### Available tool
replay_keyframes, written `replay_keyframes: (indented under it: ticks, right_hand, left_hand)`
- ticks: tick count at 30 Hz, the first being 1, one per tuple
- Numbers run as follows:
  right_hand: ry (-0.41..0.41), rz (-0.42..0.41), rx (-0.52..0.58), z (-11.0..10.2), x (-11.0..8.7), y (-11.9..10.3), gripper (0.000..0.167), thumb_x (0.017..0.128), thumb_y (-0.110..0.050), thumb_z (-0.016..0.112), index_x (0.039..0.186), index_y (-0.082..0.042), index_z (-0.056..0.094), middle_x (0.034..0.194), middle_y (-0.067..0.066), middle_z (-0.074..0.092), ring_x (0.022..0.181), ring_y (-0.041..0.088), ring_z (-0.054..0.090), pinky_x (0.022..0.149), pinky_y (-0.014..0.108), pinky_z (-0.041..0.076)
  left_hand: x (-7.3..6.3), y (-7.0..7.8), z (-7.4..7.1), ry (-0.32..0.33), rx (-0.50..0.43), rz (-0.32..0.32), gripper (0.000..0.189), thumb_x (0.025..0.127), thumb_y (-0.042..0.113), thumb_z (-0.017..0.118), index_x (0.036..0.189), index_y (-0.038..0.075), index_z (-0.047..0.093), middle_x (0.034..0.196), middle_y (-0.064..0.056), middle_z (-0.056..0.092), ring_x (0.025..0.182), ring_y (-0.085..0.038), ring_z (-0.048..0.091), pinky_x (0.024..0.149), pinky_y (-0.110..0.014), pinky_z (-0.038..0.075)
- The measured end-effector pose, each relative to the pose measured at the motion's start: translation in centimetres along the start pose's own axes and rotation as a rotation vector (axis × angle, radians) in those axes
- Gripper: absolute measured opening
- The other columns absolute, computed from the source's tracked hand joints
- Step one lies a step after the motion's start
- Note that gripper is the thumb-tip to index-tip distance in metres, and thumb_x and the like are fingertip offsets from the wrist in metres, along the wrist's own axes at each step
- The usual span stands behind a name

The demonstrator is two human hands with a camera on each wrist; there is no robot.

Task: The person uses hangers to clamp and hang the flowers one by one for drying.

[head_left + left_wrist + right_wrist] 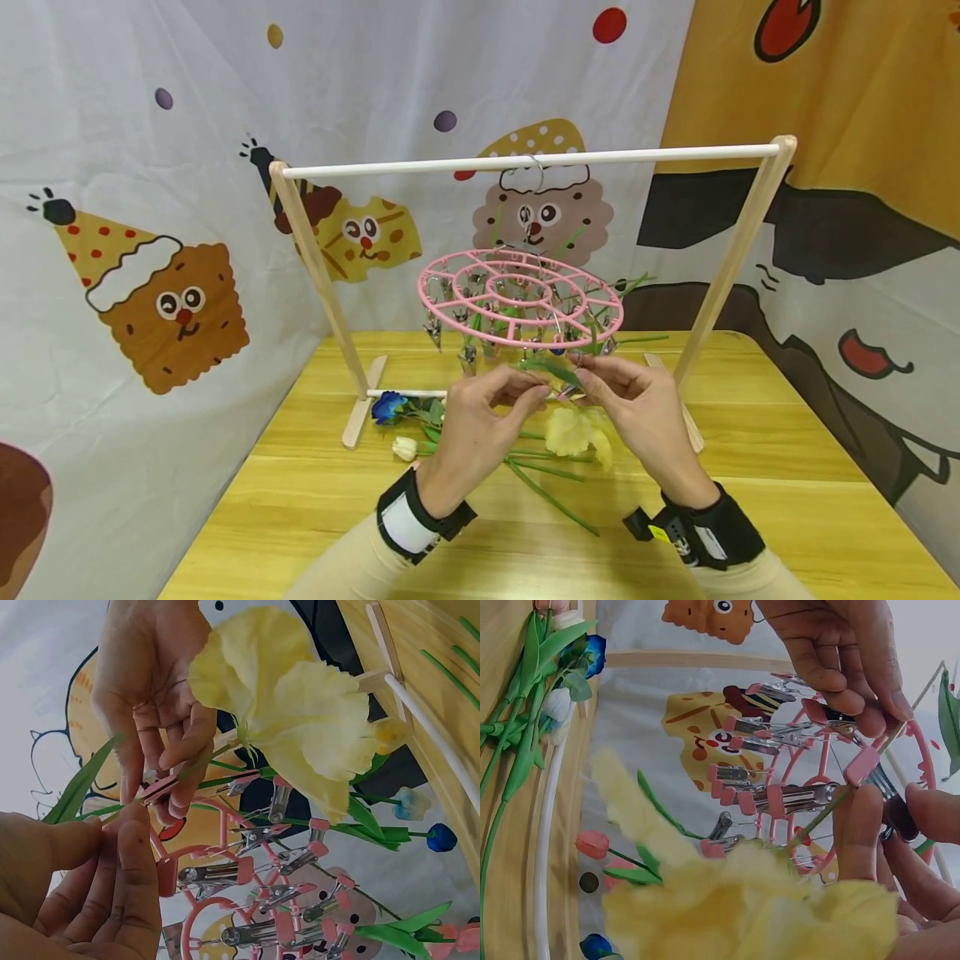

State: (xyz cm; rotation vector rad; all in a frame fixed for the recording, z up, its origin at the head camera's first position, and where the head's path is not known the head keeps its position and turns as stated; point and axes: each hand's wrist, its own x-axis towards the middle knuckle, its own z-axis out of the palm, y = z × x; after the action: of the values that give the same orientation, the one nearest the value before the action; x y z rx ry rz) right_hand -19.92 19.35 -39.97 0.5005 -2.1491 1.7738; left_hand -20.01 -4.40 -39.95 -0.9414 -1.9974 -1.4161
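A large yellow flower (pixel 568 432) hangs head down below the pink round clip hanger (pixel 517 340), its petals filling much of the left wrist view. My left hand (pixel 480 425) pinches its thin green stem (pixel 112 816) between thumb and fingertips. Right beside it, my right hand (pixel 637 408) grips a metal clip with pink tips (pixel 863 766), which lies against that stem. In the right wrist view the petals (pixel 735 907) are blurred and close. A long leaf (pixel 79 780) sticks out past the left fingertips. Whether the clip bites fully on the stem, I cannot tell.
A wooden stand with a white bar (pixel 420 164) carries the hanger. More clips (pixel 225 874) hang around it, some with tulips (pixel 592 844). On the wooden table (pixel 300 500) lie a blue flower (pixel 388 407), a white tulip (pixel 404 448) and several green stems (pixel 551 500).
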Motion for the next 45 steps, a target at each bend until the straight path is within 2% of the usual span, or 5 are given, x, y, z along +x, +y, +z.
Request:
replay_keyframes:
  ticks: [8, 13, 19, 33, 45]
  right_hand:
    - [0.011, 0.018, -0.013, -0.5, 0.0, 0.4, 0.034, 0.114, -0.014, 0.078, 0.146, -0.002, 0.078, 0.126, -0.016, 0.086, 0.099, 0.012, 0.087, 0.093, 0.035, 0.074]
    - [0.019, 0.026, -0.004, -0.9, 0.2, 0.8, 0.035, 0.115, -0.015, 0.078, 0.147, 0.0, 0.078, 0.132, -0.015, 0.085, 0.108, 0.007, 0.086, 0.093, 0.035, 0.073]
    - [0.026, 0.012, 0.005, -1.3, 0.5, 1.1, 0.035, 0.115, -0.014, 0.077, 0.146, 0.001, 0.077, 0.133, -0.015, 0.085, 0.114, 0.005, 0.085, 0.094, 0.037, 0.073]
    - [0.059, 0.039, 0.028, -1.9, 0.9, 1.1, 0.033, 0.115, -0.005, 0.074, 0.145, 0.009, 0.074, 0.125, -0.016, 0.086, 0.111, 0.004, 0.086, 0.092, 0.036, 0.074]
    - [0.079, 0.03, 0.041, -2.8, 1.3, 1.5, 0.033, 0.114, -0.008, 0.077, 0.143, 0.008, 0.076, 0.126, -0.012, 0.087, 0.109, 0.005, 0.085, 0.09, 0.031, 0.073]
  left_hand:
    - [-0.6, -0.3, -0.4, -0.021, 0.044, -0.005, 0.009, 0.107, 0.009, 0.086, 0.116, 0.007, 0.086, 0.102, -0.006, 0.09, 0.085, -0.014, 0.086, 0.08, -0.022, 0.071]
    - [-1.1, -0.7, -0.6, -0.029, 0.054, 0.004, 0.009, 0.109, 0.013, 0.084, 0.117, 0.01, 0.086, 0.103, -0.003, 0.09, 0.086, -0.012, 0.085, 0.08, -0.023, 0.071]
    - [-1.9, -1.1, -1.0, -0.045, 0.06, -0.021, 0.009, 0.111, 0.015, 0.083, 0.117, 0.011, 0.087, 0.101, -0.002, 0.089, 0.085, -0.01, 0.083, 0.079, -0.023, 0.07]
    - [-3.1, -2.3, -2.0, -0.082, 0.105, -0.032, 0.009, 0.108, 0.014, 0.086, 0.117, 0.015, 0.087, 0.1, -0.001, 0.089, 0.078, -0.008, 0.081, 0.073, -0.024, 0.07]
    - [-4.4, -3.6, -2.9, -0.131, 0.216, -0.089, 0.009, 0.108, 0.013, 0.087, 0.116, 0.016, 0.087, 0.107, 0.001, 0.089, 0.088, -0.01, 0.082, 0.077, -0.025, 0.071]
